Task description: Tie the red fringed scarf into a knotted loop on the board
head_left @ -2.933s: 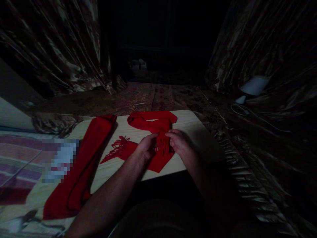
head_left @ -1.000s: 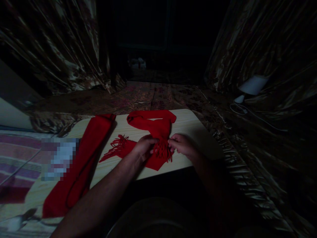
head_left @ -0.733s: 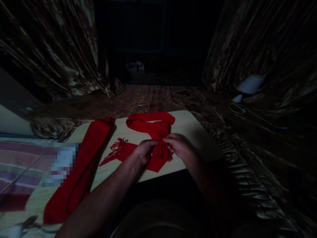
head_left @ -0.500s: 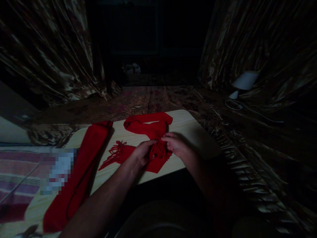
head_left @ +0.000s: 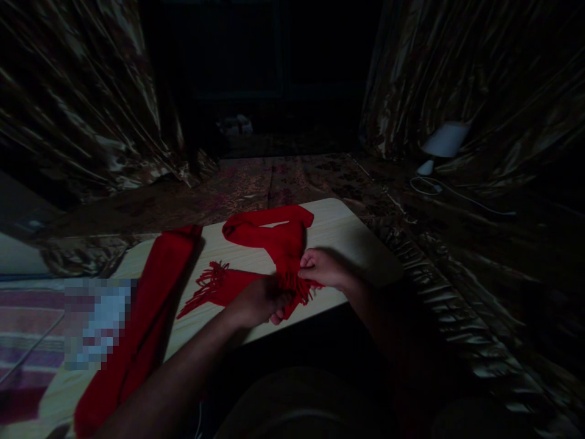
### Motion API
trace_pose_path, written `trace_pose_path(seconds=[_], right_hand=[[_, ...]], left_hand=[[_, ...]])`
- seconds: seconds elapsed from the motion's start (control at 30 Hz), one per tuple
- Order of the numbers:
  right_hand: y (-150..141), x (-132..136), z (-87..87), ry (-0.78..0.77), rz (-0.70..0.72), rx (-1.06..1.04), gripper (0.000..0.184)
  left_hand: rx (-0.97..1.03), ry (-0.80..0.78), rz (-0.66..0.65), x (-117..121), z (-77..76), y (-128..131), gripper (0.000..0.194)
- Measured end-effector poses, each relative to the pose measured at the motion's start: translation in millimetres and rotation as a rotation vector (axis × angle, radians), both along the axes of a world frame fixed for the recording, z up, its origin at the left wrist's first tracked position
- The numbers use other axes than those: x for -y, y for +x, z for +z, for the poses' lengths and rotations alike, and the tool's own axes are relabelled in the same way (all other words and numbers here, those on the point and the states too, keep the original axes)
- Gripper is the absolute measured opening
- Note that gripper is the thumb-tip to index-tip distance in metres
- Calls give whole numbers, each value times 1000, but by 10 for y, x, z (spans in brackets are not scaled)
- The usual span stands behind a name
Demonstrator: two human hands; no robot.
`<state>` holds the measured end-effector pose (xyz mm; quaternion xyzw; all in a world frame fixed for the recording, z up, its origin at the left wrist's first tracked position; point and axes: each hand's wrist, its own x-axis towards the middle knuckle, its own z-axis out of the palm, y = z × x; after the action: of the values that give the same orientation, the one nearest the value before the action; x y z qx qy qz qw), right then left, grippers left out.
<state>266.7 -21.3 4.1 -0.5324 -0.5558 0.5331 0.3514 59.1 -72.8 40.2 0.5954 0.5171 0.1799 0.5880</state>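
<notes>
Running from just inside the far edge of the worktop (head_left: 350,235) toward its near edge, a fringed red scarf (head_left: 286,241) lies folded in a loose loop. We find one fringe (head_left: 292,280) in front of us, near the middle of the near edge; what looks like the other fringed end (head_left: 208,283) points left. Our right hand (head_left: 322,268) comes in from the right, its grip seeming to pinch strands between thumb and fingertips. Our left hand (head_left: 260,302) curls beside the fringe, in shadow, so we cannot tell whether that grip is closed on anything. For tidy strands, we would judge it best to pinch a few at a time, near the cloth, and draw lightly without dragging the folds. A length of red cloth (head_left: 153,286) lies along the worktop's left part. Beyond the far right corner stands a white lamp (head_left: 445,140).
</notes>
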Motion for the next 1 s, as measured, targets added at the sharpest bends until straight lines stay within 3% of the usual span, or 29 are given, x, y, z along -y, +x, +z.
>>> trace_pose_path(seconds=[0.07,0.17,0.23,0.3,0.37,0.47,0.57,0.7,0.83,0.93,1.0], right_hand=[[19,-17,-40,72,12,96,16],[29,-65,-90,207,-58,163,15],[18,-94,-95,302,-119,170,11],[-9,-117,-66,444,-162,211,9],[-52,-145,-14,620,-163,305,14],[-124,-229,45,796,-99,472,26],[-169,-339,18,802,-1,634,49],[-167,-366,-111,663,188,840,77],[-129,-304,-124,584,248,914,77],[-96,-376,8,586,306,939,77],[-89,-484,104,611,302,938,66]], left_hand=[[-3,178,-3,103,54,-55,11],[-47,300,107,141,73,-117,13],[-114,412,210,59,42,-142,7],[-139,620,282,-90,-5,-150,17],[-119,804,243,-270,-55,-136,35],[-122,893,85,-525,-131,-85,47],[-266,887,4,-707,-248,-45,55],[-522,810,-97,-803,-481,-87,65],[-609,797,-168,-787,-643,-164,70],[-657,824,-186,-765,-660,-175,71],[-701,840,-191,-757,-650,-164,71]])
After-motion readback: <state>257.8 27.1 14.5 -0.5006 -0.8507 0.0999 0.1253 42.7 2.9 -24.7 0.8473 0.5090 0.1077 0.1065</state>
